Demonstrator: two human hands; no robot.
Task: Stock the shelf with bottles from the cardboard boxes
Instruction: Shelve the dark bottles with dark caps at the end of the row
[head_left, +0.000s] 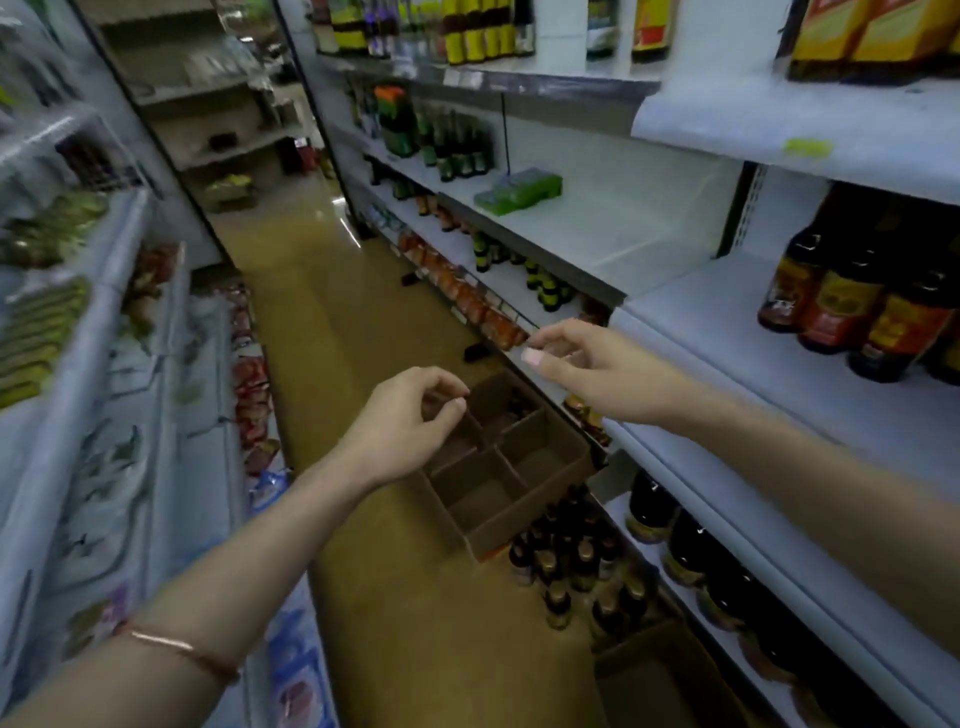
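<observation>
1. I am looking down a shop aisle with both arms stretched out ahead of me. The left hand (410, 421) is hovering over the cardboard box (511, 467) on the floor, fingers loosely curled with the thumb near the fingertips; its grip is closing on nothing that I can see.
2. The right hand (587, 364) is reaching toward the edge of the shelf (810, 405) on the right, fingers relaxed and slightly apart, and it too is holding nothing.
3. The box with its divider cells is sitting on the floor just beside the shelving, and most of the cells I can see are showing bare cardboard. The far cells are dark and I cannot tell whether a bottle is left in them.
4. I judge the unpacking of this box to be nearly or fully done.
5. A cluster of small bottles (576, 566) is standing on the floor, near side of the box, so these are waiting to go up.
6. A few dark bottles (852, 306) are standing at the right end of the shelf, and most of its surface toward the left is lying bare, so plenty of stocking is remaining.
7. A second box (660, 675) is lying near me at the bottom; what is inside is hidden.
8. The lower shelf bottles (691, 545) are filling the tier below.
</observation>
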